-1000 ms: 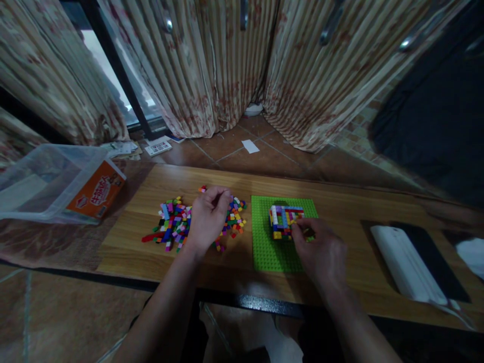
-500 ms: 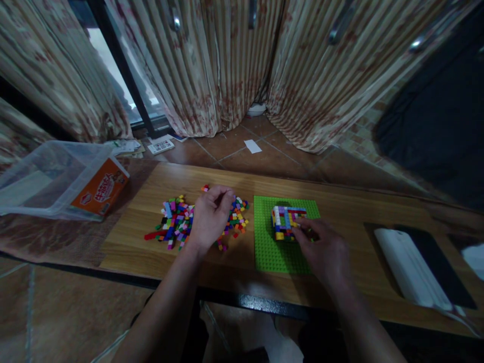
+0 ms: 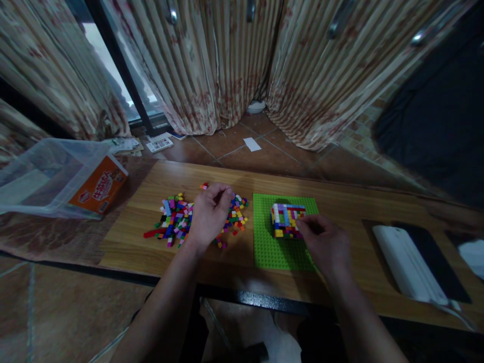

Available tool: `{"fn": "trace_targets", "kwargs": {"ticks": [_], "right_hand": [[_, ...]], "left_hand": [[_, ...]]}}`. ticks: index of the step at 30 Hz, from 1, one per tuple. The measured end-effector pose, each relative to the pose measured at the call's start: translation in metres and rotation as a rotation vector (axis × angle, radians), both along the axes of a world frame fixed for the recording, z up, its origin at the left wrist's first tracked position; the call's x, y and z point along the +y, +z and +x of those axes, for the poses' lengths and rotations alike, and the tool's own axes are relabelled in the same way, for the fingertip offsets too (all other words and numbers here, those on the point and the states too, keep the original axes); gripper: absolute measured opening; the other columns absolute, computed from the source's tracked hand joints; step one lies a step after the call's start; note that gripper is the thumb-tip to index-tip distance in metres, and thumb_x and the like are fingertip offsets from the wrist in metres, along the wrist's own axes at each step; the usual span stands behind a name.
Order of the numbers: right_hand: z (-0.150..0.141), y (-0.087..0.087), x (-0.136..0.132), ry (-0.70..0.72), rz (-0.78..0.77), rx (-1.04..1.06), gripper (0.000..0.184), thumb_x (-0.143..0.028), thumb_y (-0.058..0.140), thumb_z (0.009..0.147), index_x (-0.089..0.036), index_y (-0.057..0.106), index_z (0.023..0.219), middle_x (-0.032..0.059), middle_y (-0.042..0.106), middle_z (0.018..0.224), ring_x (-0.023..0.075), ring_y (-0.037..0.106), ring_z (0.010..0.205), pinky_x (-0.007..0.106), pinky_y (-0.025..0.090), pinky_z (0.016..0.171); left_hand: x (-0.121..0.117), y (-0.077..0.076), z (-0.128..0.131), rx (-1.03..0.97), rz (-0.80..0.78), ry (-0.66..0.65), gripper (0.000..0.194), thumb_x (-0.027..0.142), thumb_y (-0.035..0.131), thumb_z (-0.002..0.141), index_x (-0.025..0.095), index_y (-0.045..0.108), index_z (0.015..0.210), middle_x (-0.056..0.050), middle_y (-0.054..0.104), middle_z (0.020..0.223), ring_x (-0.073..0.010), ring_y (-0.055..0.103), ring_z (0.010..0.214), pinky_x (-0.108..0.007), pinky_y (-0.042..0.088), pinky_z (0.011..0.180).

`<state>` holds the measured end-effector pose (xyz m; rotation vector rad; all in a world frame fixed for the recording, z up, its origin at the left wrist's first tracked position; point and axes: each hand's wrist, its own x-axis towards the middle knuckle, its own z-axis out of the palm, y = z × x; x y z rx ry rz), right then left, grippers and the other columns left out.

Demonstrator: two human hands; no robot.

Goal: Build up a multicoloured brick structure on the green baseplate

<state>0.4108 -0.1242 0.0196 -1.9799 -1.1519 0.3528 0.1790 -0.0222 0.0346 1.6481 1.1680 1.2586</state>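
A block-shaped build of many-coloured toy bricks (image 3: 284, 216) stands on a green studded baseplate (image 3: 264, 254). My right hand (image 3: 328, 243) is at its right side, thumb and fingertips drawn together against the top edge. Whatever small piece lies between those fingertips is hidden. Over a pile of loose small bricks (image 3: 177, 222) is my left hand (image 3: 208, 216), fingers curled and thumb pressed to the forefinger. What it pinches, if anything, I cannot make out. The hand covers the middle of the pile.
A clear plastic tub (image 3: 49, 214) with an orange label stands left of the wooden table (image 3: 227, 264). On the right lie a white device with a cable (image 3: 406, 262) and a dark flat panel (image 3: 434, 257). Curtains (image 3: 181, 65) hang beyond the table.
My right hand has drawn back slightly to the right along the build's top, its fingertips closer together. My left hand stays over the pile. The whole view has shifted a little.
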Motion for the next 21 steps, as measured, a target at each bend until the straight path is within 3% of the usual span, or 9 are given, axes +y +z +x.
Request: {"fn": "trace_targets", "kwargs": {"ticks": [21], "right_hand": [[-0.0028,-0.0007,0.0046,-0.036,0.049,0.038,0.021,-0.039,0.067,0.072,-0.018,0.069,0.070,0.0050,0.070,0.069,0.0194,0.063,0.062,0.032,0.048,0.060]], "left_hand": [[0.0000,0.0026,-0.0006,0.035,-0.010,0.009,0.017,0.031,0.057,0.087,0.017,0.065,0.081,0.000,0.064,0.069,-0.0119,0.056,0.062,-0.023,0.044,0.059]]}}
